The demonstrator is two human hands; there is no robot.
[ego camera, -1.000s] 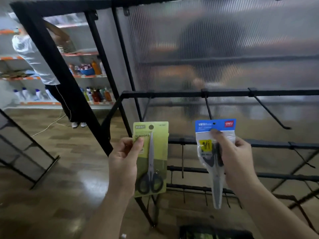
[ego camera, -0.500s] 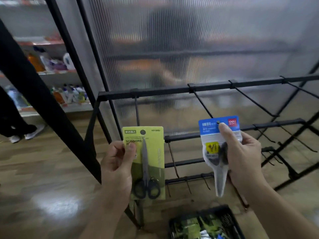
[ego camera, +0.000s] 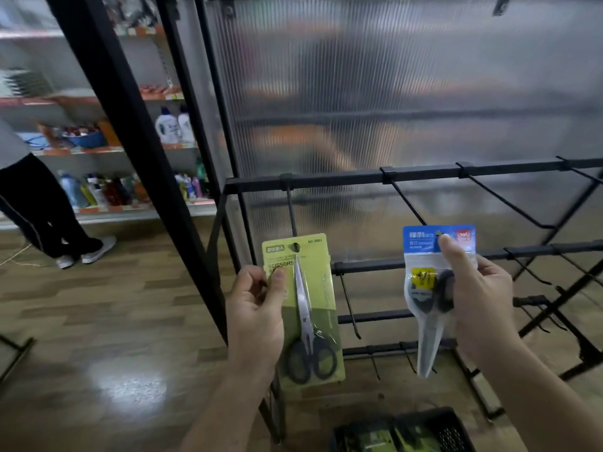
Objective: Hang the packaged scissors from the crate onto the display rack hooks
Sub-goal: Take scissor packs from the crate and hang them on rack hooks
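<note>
My left hand [ego camera: 254, 318] pinches the green pack [ego camera: 306, 308] by its left edge, thumb on the face. That leaves the hole at the top free, and the card stands upright with the scissor tips up. My right hand [ego camera: 479, 298] grips the blue pack [ego camera: 427, 288], thumb pressed just beside its hole, and the pouch hangs straight down. I hold both high and facing the rack [ego camera: 342, 181], I judge, so each hole can meet a hook end-on.

A hook [ego camera: 290, 207] stands at twelve o'clock from the green pack's hole, very near. A second hook [ego camera: 408, 203] comes in from eleven o'clock toward the blue pack's hole. Neither pack hangs yet.

The rack's black rails step downward in rows before a ribbed, cloudy panel [ego camera: 391, 93]. At six o'clock the crate [ego camera: 450, 429] sits on the floor [ego camera: 98, 321], with more green packs inside. The floor is glossy wood-look plank. At nine to ten o'clock are shelves [ego camera: 98, 149] of bottles, and a person's legs [ego camera: 42, 207] stand by them.
</note>
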